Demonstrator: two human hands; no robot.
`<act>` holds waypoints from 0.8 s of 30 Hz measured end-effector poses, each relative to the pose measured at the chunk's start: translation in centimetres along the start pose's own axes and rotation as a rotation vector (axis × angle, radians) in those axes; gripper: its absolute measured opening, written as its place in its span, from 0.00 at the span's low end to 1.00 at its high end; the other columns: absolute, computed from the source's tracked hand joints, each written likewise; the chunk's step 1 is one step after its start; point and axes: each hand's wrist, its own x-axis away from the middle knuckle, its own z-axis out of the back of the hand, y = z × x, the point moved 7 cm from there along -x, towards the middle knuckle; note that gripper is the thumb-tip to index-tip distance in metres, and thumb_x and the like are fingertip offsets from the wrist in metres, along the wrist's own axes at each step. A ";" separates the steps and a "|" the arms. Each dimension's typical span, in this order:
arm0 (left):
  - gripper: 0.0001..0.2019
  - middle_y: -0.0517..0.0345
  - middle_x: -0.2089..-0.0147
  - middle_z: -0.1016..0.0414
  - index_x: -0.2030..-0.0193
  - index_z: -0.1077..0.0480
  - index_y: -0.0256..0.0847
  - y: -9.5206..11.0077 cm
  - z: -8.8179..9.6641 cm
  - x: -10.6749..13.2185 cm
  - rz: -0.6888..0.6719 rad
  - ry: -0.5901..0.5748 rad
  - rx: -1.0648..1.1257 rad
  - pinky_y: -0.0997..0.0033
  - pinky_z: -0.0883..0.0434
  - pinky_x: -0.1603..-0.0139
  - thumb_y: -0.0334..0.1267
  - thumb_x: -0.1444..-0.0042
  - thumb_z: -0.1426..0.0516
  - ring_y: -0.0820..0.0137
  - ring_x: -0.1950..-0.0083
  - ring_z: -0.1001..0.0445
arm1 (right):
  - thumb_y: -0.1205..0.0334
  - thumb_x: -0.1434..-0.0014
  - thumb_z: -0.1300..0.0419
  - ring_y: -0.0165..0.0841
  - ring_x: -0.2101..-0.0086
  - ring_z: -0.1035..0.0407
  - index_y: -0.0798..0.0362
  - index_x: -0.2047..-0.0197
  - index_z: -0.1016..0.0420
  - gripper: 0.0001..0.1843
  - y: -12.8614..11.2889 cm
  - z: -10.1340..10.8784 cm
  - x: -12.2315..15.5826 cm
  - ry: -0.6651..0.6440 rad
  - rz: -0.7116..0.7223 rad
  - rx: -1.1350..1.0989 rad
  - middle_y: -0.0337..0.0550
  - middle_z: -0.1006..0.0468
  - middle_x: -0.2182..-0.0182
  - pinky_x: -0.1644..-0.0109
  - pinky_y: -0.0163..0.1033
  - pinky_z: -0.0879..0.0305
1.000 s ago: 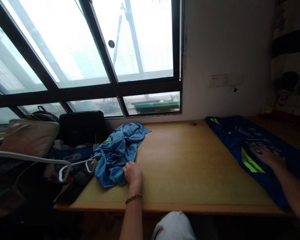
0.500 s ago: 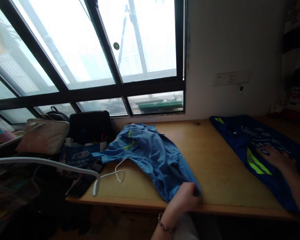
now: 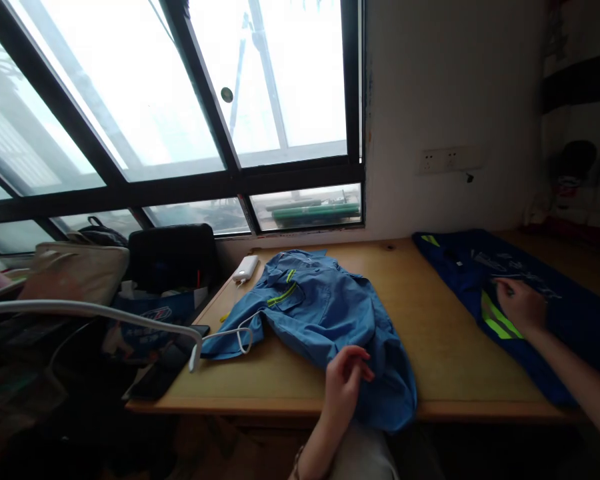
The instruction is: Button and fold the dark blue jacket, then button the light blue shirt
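Observation:
A light blue work jacket (image 3: 320, 293) with yellow-green reflective strips lies rumpled on the wooden table, its lower part hanging over the front edge. My left hand (image 3: 347, 373) is at this lower part, fingers loosely bent and apart, with nothing visible between them. Toward the right lies a dark blue garment (image 3: 560, 333) with white lettering and a bright yellow-green band. Over its left part is my right hand (image 3: 523, 307), fingers curled together; what they hold, if anything, is hidden. A white hanger (image 3: 244, 333) overlaps the light blue sleeve at left.
The wooden table (image 3: 440, 360) stands against the wall beneath the window. A white power bank (image 3: 245, 268) lies behind the sleeve. At left are a dark phone-like slab (image 3: 163, 373), a printed bag (image 3: 140, 327) and a beige bag (image 3: 73, 270). A socket strip (image 3: 450, 160) is on the wall.
My left hand has let go of the light blue jacket's lower edge and shifted left. The jacket has moved right and forward, uncovering the power bank. My right hand has curled, its palm no longer flat.

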 end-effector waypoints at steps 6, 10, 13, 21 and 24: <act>0.12 0.51 0.62 0.28 0.57 0.36 0.37 3.9 8.4 -3.1 -0.141 0.381 -0.180 0.66 0.31 0.57 0.38 0.47 0.50 0.67 0.59 0.28 | 0.58 0.52 0.44 0.37 0.66 0.29 0.57 0.59 0.32 0.17 -13.8 -8.7 9.6 -0.736 -0.205 -0.804 0.51 0.25 0.64 0.65 0.38 0.34; 0.20 0.38 0.46 0.37 0.49 0.40 0.31 1.7 11.8 -6.4 -0.058 0.490 -0.792 0.58 0.41 0.45 0.37 0.48 0.49 0.59 0.43 0.39 | 0.59 0.52 0.43 0.36 0.67 0.29 0.57 0.56 0.33 0.19 -22.5 -12.3 13.7 -0.754 -0.212 -0.637 0.50 0.24 0.63 0.68 0.35 0.36; 0.26 0.32 0.41 0.46 0.45 0.42 0.26 -1.6 12.0 -7.2 0.096 0.451 -1.267 0.51 0.51 0.41 0.42 0.47 0.50 0.51 0.38 0.51 | 0.58 0.55 0.42 0.40 0.64 0.30 0.57 0.67 0.28 0.12 -26.9 -12.9 13.7 -0.710 -0.116 -0.506 0.50 0.24 0.68 0.66 0.36 0.38; 0.29 0.39 0.37 0.52 0.40 0.47 0.34 -3.0 14.5 -10.0 0.174 0.247 -1.558 0.51 0.55 0.41 0.51 0.43 0.59 0.52 0.37 0.55 | 0.56 0.54 0.45 0.42 0.67 0.28 0.58 0.57 0.29 0.21 -14.6 -3.4 13.5 -0.454 -0.448 -0.712 0.50 0.23 0.67 0.67 0.38 0.34; 0.26 0.44 0.37 0.49 0.41 0.44 0.36 -2.6 15.6 -12.2 0.145 0.113 -1.505 0.58 0.53 0.40 0.48 0.43 0.57 0.57 0.37 0.52 | 0.48 0.52 0.46 0.43 0.73 0.27 0.47 0.48 0.35 0.28 -6.8 2.5 18.7 -0.343 -0.577 -0.692 0.45 0.21 0.71 0.79 0.41 0.34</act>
